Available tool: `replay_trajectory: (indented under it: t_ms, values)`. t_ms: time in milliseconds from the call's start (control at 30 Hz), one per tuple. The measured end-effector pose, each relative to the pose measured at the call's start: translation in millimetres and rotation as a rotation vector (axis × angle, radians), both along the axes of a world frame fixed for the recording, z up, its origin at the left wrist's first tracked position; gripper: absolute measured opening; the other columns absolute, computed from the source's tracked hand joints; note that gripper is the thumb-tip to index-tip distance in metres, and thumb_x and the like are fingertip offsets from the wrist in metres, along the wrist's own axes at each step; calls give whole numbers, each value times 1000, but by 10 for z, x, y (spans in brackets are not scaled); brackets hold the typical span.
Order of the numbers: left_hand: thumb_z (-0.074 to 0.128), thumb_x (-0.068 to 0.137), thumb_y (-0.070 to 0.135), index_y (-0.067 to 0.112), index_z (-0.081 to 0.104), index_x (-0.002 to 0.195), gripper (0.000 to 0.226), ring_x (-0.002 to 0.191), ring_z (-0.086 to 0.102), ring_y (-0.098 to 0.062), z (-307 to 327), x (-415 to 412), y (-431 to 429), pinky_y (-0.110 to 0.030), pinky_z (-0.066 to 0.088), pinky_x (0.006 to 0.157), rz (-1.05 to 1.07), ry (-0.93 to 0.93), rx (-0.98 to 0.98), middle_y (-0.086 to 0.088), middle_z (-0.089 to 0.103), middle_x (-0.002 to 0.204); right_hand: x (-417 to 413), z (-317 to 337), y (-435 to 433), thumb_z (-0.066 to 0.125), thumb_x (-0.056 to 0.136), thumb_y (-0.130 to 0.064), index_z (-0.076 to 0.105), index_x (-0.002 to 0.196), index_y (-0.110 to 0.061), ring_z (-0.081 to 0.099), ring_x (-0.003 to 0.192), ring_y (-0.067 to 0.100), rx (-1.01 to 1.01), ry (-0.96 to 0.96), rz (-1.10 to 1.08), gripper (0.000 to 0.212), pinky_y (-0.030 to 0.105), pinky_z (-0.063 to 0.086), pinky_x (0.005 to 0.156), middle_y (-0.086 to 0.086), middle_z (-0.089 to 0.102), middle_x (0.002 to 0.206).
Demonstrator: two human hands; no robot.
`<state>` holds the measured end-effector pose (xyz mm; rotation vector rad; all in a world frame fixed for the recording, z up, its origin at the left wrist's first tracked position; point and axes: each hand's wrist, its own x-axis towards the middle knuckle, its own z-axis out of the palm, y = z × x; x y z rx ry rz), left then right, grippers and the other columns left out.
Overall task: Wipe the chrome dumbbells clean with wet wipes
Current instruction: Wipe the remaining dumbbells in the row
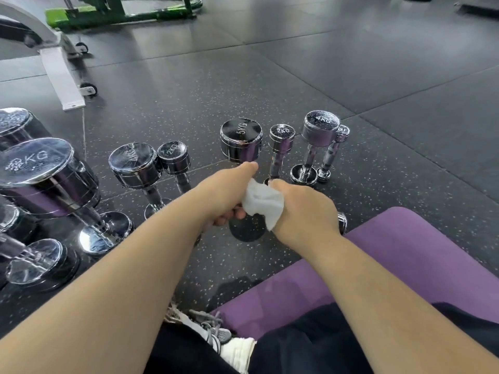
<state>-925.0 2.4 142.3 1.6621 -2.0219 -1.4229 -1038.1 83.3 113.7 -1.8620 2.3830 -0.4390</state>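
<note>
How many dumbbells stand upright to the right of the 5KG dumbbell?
3: a thin one beside the 5KG dumbbell, the 4KG one further right, the smallest one at its right side. A chrome end behind the right hand may belong to another.

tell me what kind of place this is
Most likely a gym: shiny chrome dumbbells stamped with weights, like the 4KG one, stand on end on a dark speckled rubber tile floor. A green steel machine frame stands farther off, and a purple foam mat lies nearby.
</note>
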Motion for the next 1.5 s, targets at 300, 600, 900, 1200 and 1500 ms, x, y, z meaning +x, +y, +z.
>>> replay_trajectory:
  t_ms: [300, 600, 900, 1200, 1500]
  values:
    - [63, 86, 27, 8, 52, 74, 25, 55, 37, -8, -92, -17, 52, -24, 31, 51, -39, 397, -495, 7, 44, 60, 14, 88, 4, 47, 101, -20, 42, 76, -13, 26, 36, 9, 358, -1216, 82, 27, 21, 22, 42, 12, 39, 65]
    - [57, 84, 33, 17, 48, 72, 22, 62, 33, -16, -95, -70, -10, -28, 25, 55, 91, 190, -43, -3, 39, 66, 111, -90, -18, 49, 92, -17, 39, 83, -18, 48, 72, 27, 112, -273, -87, 13, 33, 36, 60, 0, 55, 82]
    - [68, 79, 26, 5, 63, 78, 22, 58, 45, -10, -68, 13, 10, -27, 38, 59, -42, 316, -335, 3, 54, 64, 71, 98, -5, 50, 97, -18, 38, 64, -16, 25, 41, 12, 309, -1158, 95, 35, 21, 23, 44, -5, 36, 44]
    - [82, 74, 22, 20, 57, 79, 26, 59, 50, -5, -106, -133, 121, -23, 44, 58, 60, 643, -295, 15, 55, 62, -76, 82, -5, 51, 79, 2, 37, 58, -15, 23, 32, 7, 486, -1524, 160, 30, 17, 20, 42, -3, 30, 42]
    - [65, 79, 32, 12, 59, 72, 22, 61, 49, -23, 48, 24, -84, -28, 41, 53, -37, 88, -250, -10, 58, 65, 155, 29, -31, 52, 92, -22, 46, 85, -19, 54, 69, 24, 18, -335, 16, 10, 33, 33, 56, -3, 59, 76]
